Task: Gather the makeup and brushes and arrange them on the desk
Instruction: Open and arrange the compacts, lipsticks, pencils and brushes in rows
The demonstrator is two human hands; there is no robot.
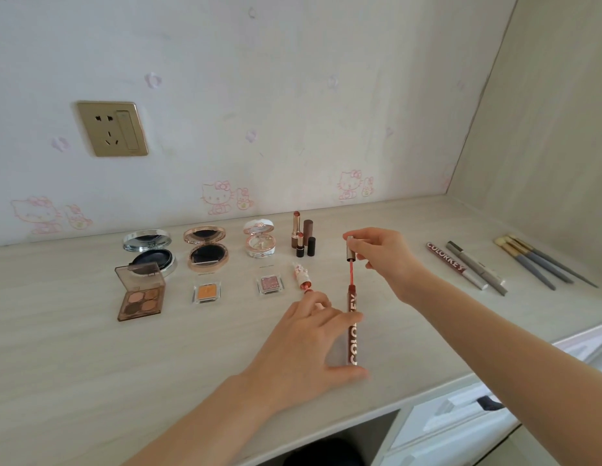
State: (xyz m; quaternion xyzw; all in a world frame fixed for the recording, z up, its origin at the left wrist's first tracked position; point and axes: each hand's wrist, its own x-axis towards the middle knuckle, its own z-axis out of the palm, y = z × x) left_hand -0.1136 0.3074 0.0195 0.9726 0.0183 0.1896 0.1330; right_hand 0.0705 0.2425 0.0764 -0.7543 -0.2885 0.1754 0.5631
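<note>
Centre of the frame, slightly right: a dark red Colorkey lip gloss tube [353, 334] stands nearly upright, its base at the surface of the desk [91, 381]. We see the left hand [306, 344] wrapped round it, fingers curled across the upper body and thumb by the base. We judge this grip is there to steady the tube. Directly above, the right hand [380, 257] pinches the silver cap [350, 252] between thumb and fingertips. A thin red wand [350, 277] hangs from the cap with its tip at the tube's mouth. We cannot tell whether the wand is going in or coming out.

Just left of the tube lies a small patterned lip tint [301, 275], its red end pointing toward the left hand's fingertips. Behind it, near the wall, stand uncapped lipsticks [301, 240] with their caps beside them. Further left sit a white compact [259, 242], a rose gold compact [207, 248] and a silver compact [150, 252]. In front of these lie a pink single eyeshadow [270, 284], an orange single eyeshadow [206, 292] and a four-pan palette [141, 294]. The compacts, palette and lipsticks are open and set in tidy rows, so we judge the products are being laid out by type for display.

At the right of the frame, well apart from the hands, a second Colorkey tube [446, 262] and grey liner pens [478, 267] lie side by side, capped. A cluster of brushes [535, 264] lies beyond them. A brass wall socket [112, 128] sits upper left.
</note>
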